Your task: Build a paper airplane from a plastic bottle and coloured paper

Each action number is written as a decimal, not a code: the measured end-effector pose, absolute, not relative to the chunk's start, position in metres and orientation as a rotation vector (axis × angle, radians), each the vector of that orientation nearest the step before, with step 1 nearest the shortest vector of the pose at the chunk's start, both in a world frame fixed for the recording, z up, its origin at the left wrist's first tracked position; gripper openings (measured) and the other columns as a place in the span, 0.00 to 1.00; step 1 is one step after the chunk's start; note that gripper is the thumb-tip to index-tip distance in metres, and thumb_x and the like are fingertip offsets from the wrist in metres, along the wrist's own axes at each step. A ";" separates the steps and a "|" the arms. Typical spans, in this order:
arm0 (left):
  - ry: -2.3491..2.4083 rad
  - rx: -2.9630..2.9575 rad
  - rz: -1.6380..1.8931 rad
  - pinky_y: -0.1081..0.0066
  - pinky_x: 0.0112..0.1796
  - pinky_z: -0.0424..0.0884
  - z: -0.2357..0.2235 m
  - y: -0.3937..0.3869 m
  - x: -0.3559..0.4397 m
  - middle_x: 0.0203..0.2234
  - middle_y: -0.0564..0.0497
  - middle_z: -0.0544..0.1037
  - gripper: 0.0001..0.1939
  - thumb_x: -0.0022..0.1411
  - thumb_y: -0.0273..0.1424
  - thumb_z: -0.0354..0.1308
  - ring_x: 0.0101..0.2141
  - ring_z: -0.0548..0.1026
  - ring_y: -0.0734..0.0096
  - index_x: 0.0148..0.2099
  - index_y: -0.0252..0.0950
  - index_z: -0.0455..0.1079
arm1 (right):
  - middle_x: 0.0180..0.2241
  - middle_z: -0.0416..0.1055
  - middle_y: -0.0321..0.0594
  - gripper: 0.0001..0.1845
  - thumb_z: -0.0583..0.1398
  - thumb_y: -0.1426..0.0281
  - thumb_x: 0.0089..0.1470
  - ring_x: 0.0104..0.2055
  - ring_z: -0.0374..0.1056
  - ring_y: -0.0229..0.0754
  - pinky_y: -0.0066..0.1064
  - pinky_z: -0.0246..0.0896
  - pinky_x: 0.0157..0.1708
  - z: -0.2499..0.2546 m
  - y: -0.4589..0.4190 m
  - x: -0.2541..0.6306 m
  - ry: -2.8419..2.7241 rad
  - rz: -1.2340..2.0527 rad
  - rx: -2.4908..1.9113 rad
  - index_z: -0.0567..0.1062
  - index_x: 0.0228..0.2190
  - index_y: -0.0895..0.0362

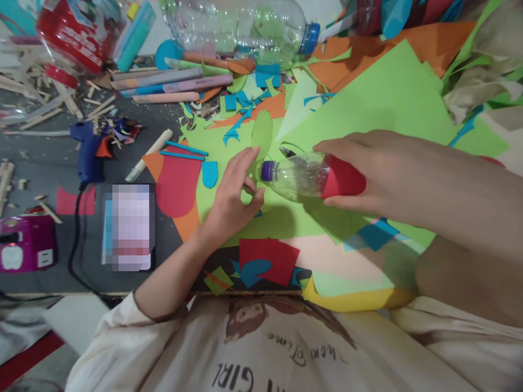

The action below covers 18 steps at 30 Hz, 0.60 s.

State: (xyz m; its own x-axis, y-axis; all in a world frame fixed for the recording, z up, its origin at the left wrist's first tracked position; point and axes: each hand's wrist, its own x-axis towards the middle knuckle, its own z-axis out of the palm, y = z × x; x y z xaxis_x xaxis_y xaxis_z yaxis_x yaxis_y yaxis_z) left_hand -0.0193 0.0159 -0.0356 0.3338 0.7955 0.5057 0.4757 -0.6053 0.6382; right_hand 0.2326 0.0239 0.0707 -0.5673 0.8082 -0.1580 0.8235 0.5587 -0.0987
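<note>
My right hand [359, 169] is wrapped round the red-covered end of a small clear plastic bottle [302, 177], which lies on its side above the green paper. Its purple cap [268, 171] points left, towards my left hand [235, 188]. The fingers and thumb of that hand are apart, close to the cap, with no clear grip on anything. At the fingertips, a rounded green paper strip [262, 130] sticks up beside the cap; whether it is fixed to the cap I cannot tell. A dark pen tip [286, 152] shows behind the bottle.
Green paper sheets [368, 103] and cut scraps cover the table. Left are a blue glue gun [87, 152] with its cord, a phone [128, 226] and a purple box [26, 243]. Markers [175, 84], a large clear bottle [237, 27] and a red bottle [77, 38] lie at the back.
</note>
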 end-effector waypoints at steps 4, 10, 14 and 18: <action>1.126 2.222 1.162 0.57 0.58 0.70 -0.033 0.016 -0.017 0.53 0.42 0.74 0.30 0.63 0.27 0.56 0.56 0.73 0.58 0.66 0.40 0.58 | 0.45 0.75 0.50 0.27 0.60 0.63 0.53 0.42 0.71 0.56 0.42 0.66 0.32 0.071 0.024 0.229 2.682 -0.252 1.422 0.68 0.53 0.58; 1.063 2.281 1.100 0.57 0.59 0.69 -0.028 0.016 -0.019 0.49 0.43 0.76 0.32 0.63 0.24 0.54 0.49 0.78 0.63 0.68 0.41 0.54 | 0.43 0.75 0.50 0.26 0.59 0.63 0.52 0.40 0.72 0.56 0.41 0.66 0.30 0.070 0.023 0.227 2.723 -0.236 1.405 0.68 0.52 0.59; 1.045 2.293 1.070 0.58 0.58 0.69 -0.028 0.016 -0.021 0.53 0.42 0.74 0.32 0.65 0.24 0.52 0.46 0.79 0.66 0.69 0.42 0.52 | 0.43 0.75 0.51 0.24 0.56 0.64 0.54 0.41 0.71 0.56 0.42 0.66 0.32 0.071 0.023 0.226 2.748 -0.224 1.364 0.68 0.52 0.59; 1.016 2.240 1.065 0.63 0.50 0.75 -0.029 0.016 -0.023 0.59 0.41 0.70 0.30 0.67 0.31 0.54 0.39 0.80 0.70 0.69 0.47 0.53 | 0.43 0.74 0.50 0.25 0.57 0.64 0.54 0.42 0.71 0.57 0.42 0.66 0.33 0.071 0.024 0.229 2.751 -0.222 1.361 0.68 0.52 0.59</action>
State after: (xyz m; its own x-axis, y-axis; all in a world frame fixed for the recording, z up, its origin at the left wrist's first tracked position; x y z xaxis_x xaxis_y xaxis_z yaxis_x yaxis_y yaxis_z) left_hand -0.0234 0.0164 -0.0295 0.4285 0.7773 0.4606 0.4239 -0.6232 0.6572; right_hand 0.2289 0.0237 0.0709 -0.6071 0.7853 -0.1217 0.7946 0.5987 -0.1005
